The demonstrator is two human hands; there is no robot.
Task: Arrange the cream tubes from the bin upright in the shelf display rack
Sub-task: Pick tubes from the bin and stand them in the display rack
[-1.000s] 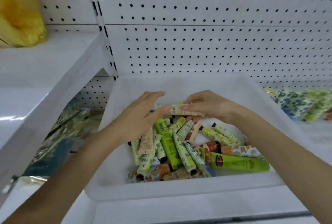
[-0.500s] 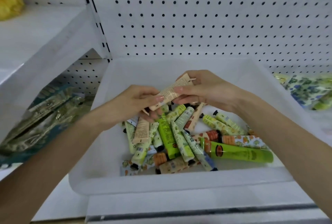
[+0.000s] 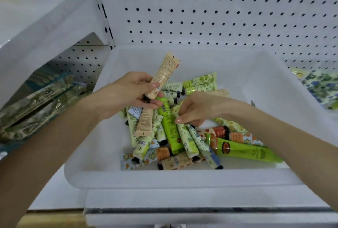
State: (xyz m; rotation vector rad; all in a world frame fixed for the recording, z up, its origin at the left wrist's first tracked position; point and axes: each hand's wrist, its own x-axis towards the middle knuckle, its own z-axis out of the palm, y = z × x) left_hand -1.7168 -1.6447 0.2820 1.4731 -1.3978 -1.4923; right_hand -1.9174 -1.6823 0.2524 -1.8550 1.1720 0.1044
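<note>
The left grip (image 3: 131, 92) is closed round a peach cream tube (image 3: 165, 73), held tilted with its cap down, above the far left of the heap. The right grip (image 3: 199, 109) curls down onto the cream tubes (image 3: 172, 132) piled in the white bin (image 3: 182, 179); whether it pinches one I cannot tell. The bin sits on a white shelf (image 3: 164, 200) before a white pegboard wall (image 3: 219, 8). Foil packets (image 3: 36, 103) lie to the left, floral packets (image 3: 321, 87) to the right.

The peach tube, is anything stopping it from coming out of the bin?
Nothing visible does. The left hand holds the peach tube above the pile in the bin. The display rack is not in view.
</note>
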